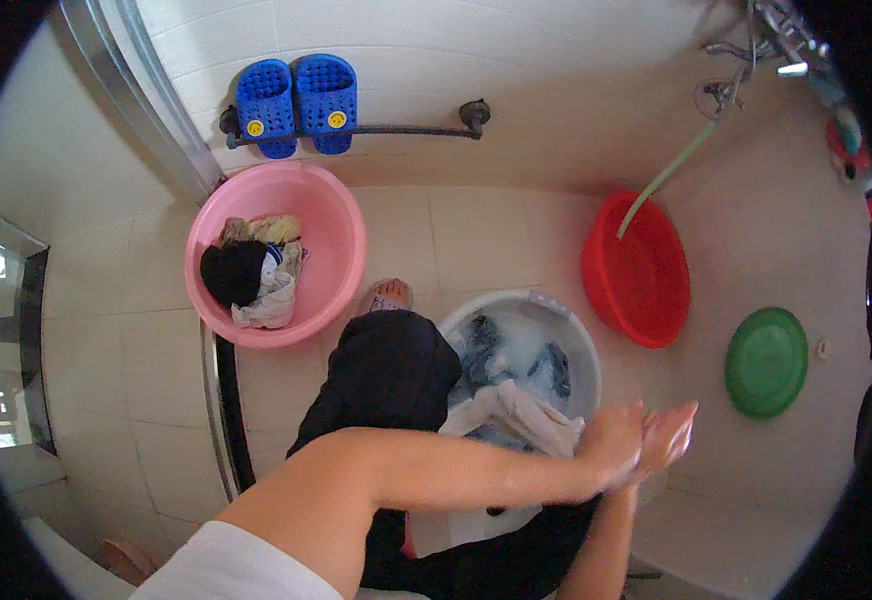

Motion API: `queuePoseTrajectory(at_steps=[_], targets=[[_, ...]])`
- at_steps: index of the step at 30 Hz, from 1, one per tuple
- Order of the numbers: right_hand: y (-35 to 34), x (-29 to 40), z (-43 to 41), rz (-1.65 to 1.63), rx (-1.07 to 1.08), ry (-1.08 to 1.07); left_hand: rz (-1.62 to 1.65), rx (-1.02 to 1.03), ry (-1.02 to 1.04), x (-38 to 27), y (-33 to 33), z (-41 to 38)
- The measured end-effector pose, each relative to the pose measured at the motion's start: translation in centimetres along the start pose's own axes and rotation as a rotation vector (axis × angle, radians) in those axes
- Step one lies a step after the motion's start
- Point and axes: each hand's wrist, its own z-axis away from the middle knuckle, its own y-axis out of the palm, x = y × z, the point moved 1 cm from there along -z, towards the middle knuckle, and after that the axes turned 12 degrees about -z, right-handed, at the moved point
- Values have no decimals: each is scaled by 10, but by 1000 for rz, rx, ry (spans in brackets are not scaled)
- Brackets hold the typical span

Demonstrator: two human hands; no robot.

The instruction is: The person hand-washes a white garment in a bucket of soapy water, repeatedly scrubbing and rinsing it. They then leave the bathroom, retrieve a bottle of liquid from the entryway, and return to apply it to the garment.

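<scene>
My left hand (612, 441) and my right hand (665, 439) touch each other at the wrists and palms, past the right rim of a grey basin (593, 360). Both look wet, and their fingers are blurred; no object shows between them. The left forearm crosses in front of the basin, and the right arm rises from the bottom edge. A whitish cloth (515, 409) hangs over the basin's near side, close to my left hand. Dark blue cloth (552, 369) lies in cloudy, sudsy water behind it.
A pink basin (342, 247) with crumpled clothes stands at left. A red basin (635, 285) has a pale green hose (665, 176) hanging into it. At right, a green round plastic item (766, 362) leans by the wall. Blue clogs (327, 94) hang on a wall rail; metal taps (762, 49) are upper right.
</scene>
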Motion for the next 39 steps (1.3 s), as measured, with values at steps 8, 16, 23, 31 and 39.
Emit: queuePoseTrajectory(at_steps=[8,16,23,31,39], targets=[[14,8,22,-178,51,200,-128,124,62,10,-11,-28],[-2,-38,-66,-1050,30,1157,914,355,-577,-16,-58,-45],[2,-35,-56,-1235,120,1548,654,280,-636,-23,-58,-45],[-18,-48,-62,-1301,114,1625,653,290,-649,-36,-31,-45],[-30,-52,-83,-1289,71,1565,607,299,-597,-43,-14,-52]])
